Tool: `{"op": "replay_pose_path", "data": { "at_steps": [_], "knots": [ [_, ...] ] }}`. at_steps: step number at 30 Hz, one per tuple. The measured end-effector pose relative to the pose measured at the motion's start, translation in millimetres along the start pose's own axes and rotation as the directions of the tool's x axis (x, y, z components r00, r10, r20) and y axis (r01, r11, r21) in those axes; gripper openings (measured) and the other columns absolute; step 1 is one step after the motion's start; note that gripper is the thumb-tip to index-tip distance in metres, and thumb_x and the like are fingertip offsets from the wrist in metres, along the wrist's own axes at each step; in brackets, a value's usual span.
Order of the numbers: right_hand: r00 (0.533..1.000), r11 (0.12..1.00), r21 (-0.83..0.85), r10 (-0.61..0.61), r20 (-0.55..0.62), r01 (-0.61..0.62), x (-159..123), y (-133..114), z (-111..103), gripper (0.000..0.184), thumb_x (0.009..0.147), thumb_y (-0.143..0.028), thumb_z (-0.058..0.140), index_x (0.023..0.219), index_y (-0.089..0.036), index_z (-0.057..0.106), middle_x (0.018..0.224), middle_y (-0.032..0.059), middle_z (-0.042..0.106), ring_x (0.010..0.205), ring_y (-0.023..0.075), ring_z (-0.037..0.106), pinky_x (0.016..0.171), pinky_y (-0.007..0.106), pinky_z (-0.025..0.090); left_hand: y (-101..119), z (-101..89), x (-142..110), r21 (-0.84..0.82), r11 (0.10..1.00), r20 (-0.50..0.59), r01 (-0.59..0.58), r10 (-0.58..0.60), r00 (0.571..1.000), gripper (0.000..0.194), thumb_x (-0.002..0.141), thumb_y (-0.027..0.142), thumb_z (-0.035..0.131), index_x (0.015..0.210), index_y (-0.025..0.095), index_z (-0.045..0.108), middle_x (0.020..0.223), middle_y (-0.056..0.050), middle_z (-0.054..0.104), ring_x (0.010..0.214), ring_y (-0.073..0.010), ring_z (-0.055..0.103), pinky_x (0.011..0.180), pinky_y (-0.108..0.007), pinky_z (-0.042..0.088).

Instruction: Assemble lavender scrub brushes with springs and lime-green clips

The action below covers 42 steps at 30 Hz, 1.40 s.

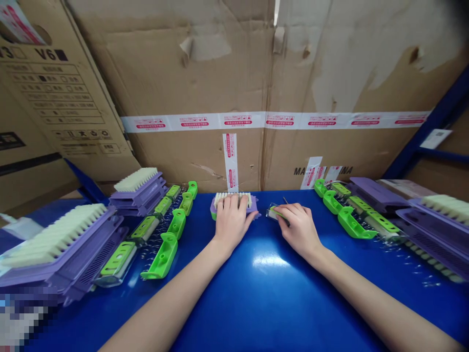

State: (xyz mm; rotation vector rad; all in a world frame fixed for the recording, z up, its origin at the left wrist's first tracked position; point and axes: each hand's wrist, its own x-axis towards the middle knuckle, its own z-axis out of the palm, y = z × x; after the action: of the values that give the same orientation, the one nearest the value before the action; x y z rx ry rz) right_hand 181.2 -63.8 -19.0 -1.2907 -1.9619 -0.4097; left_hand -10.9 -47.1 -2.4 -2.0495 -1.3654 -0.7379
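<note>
Head view gives me the left hand [232,221], fingers spread over the bristles [220,197] of a purple brush [253,206] near the desk's [271,298] far side; whether they clasp or only press, I cannot tell. The right hand's [299,229] fingers pinch narrow on a clear-and-green part [272,212] just beside it. I'd press the left palm evenly so the brush can't skid, with that right pinch light and the part's outer end in view.

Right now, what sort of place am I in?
Probably a small assembly workstation: green parts lie in rows, purple brushes sit in stacks, and cardboard stands behind the blue table.
</note>
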Motion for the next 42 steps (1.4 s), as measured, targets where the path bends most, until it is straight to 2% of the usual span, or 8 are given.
{"op": "replay_pose_path", "data": {
  "at_steps": [6, 11, 15, 23, 28, 32, 36, 42],
  "knots": [
    [0.992, 0.999, 0.036, -0.029, -0.119, 0.034, 2, 3, -4, 0.015, 0.087, -0.015, 0.051, 0.086, -0.018, 0.066, 0.087, 0.0034, 0.070, 0.082, 0.0182, 0.059, 0.070, 0.032, 0.034, -2, 0.6, -1, 0.070, 0.996, 0.110, 0.063, -0.070, 0.991, 0.033, 0.089, 0.042, 0.044, 0.089, 0.013, 0.061, 0.085, -0.013, 0.060, 0.082, -0.0272, 0.054, 0.071, -0.038, 0.037],
    [0.963, 0.985, 0.055, -0.149, -0.224, 0.165, 1, -5, -15, 0.019, 0.089, -0.014, 0.048, 0.093, -0.017, 0.065, 0.090, 0.0054, 0.070, 0.081, 0.0161, 0.062, 0.068, 0.030, 0.041, -2, 5.6, -4, -0.034, 0.998, 0.203, 0.046, -0.038, 0.979, 0.031, 0.092, 0.035, 0.039, 0.089, 0.014, 0.061, 0.084, -0.012, 0.062, 0.085, -0.0260, 0.057, 0.073, -0.037, 0.038],
    [0.983, 0.988, 0.055, -0.135, -0.128, 0.143, -4, -12, -12, 0.025, 0.091, -0.016, 0.043, 0.105, -0.018, 0.063, 0.096, 0.0053, 0.070, 0.083, 0.0146, 0.066, 0.069, 0.025, 0.048, -5, 9.3, -4, -0.118, 0.991, 0.240, 0.069, -0.039, 0.970, 0.024, 0.089, 0.032, 0.044, 0.101, 0.015, 0.057, 0.096, -0.011, 0.061, 0.092, -0.0257, 0.055, 0.077, -0.037, 0.039],
    [0.992, 0.995, -0.062, 0.082, 0.095, -0.076, -3, -1, -1, 0.028, 0.086, -0.018, 0.044, 0.107, -0.018, 0.064, 0.093, 0.0077, 0.071, 0.083, 0.0207, 0.066, 0.072, 0.031, 0.050, -9, 16.7, -5, -0.189, 0.975, 0.269, 0.115, -0.061, 0.961, 0.030, 0.088, 0.033, 0.045, 0.111, 0.016, 0.051, 0.109, -0.011, 0.058, 0.102, -0.0262, 0.052, 0.086, -0.040, 0.040],
    [0.974, 0.995, 0.054, 0.075, 0.214, -0.088, 2, 2, 6, 0.036, 0.083, -0.012, 0.044, 0.115, -0.015, 0.059, 0.108, 0.0099, 0.067, 0.106, 0.0223, 0.059, 0.098, 0.040, 0.041, -8, 14.0, -5, -0.232, 0.967, 0.258, 0.109, -0.047, 0.965, 0.031, 0.088, 0.031, 0.044, 0.114, 0.015, 0.050, 0.110, -0.013, 0.057, 0.103, -0.0272, 0.051, 0.086, -0.042, 0.041],
    [0.937, 0.994, 0.067, 0.063, 0.344, -0.092, 3, 0, 10, 0.043, 0.086, -0.018, 0.044, 0.128, -0.011, 0.049, 0.125, 0.0142, 0.058, 0.120, 0.0249, 0.050, 0.105, 0.046, 0.034, -7, 7.5, -4, -0.369, 0.929, 0.252, -0.007, 0.107, 0.962, 0.033, 0.088, 0.028, 0.043, 0.118, 0.016, 0.051, 0.117, -0.011, 0.056, 0.109, -0.0246, 0.050, 0.092, -0.039, 0.040],
    [0.940, 0.992, 0.071, 0.073, 0.333, -0.102, 2, -1, 9, 0.046, 0.090, -0.032, 0.043, 0.131, -0.011, 0.046, 0.129, 0.0155, 0.054, 0.122, 0.0273, 0.047, 0.101, 0.045, 0.038, -2, 1.1, -5, -0.519, 0.839, 0.261, -0.164, 0.338, 0.904, 0.035, 0.088, 0.030, 0.046, 0.120, 0.021, 0.053, 0.124, -0.008, 0.055, 0.113, -0.0223, 0.050, 0.094, -0.038, 0.039],
    [0.917, 0.992, 0.045, 0.091, 0.387, -0.118, 1, -3, 7, 0.049, 0.092, -0.031, 0.033, 0.136, -0.010, 0.040, 0.140, 0.0152, 0.043, 0.132, 0.0268, 0.035, 0.108, 0.049, 0.029, 2, -3.2, -6, -0.494, 0.848, 0.261, -0.190, 0.354, 0.898, 0.027, 0.089, 0.029, 0.044, 0.108, 0.020, 0.061, 0.110, -0.007, 0.063, 0.101, -0.0216, 0.054, 0.085, -0.038, 0.041]
  ]
}}
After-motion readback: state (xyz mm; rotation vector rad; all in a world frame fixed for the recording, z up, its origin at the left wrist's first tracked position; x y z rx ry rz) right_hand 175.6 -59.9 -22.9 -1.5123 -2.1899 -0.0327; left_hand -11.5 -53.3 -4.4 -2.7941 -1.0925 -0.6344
